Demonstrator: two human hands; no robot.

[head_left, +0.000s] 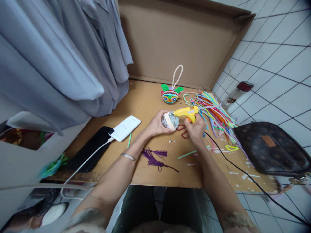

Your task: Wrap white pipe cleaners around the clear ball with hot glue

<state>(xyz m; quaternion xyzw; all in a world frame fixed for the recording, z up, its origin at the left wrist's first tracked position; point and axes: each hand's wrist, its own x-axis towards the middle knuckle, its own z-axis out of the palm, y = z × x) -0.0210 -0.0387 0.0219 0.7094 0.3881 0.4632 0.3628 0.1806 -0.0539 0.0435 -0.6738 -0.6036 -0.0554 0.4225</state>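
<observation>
My left hand holds a round grey-blue ball with a pale band across it, above the middle of the table. In my right hand is a yellow hot glue gun, its nozzle pointing left at the ball's top edge. Whether the tip touches the ball I cannot tell. Red-handled scissors lie between my hands, partly hidden. Behind the ball sits a colourful animal-head ornament with green ears and a white loop. Purple tassels lie nearer to me.
Many coloured craft strips lie at the right, beside a patterned brown bag. A black cord crosses the table's right side. At left are a white power bank with a cable and a black phone. Cardboard stands behind.
</observation>
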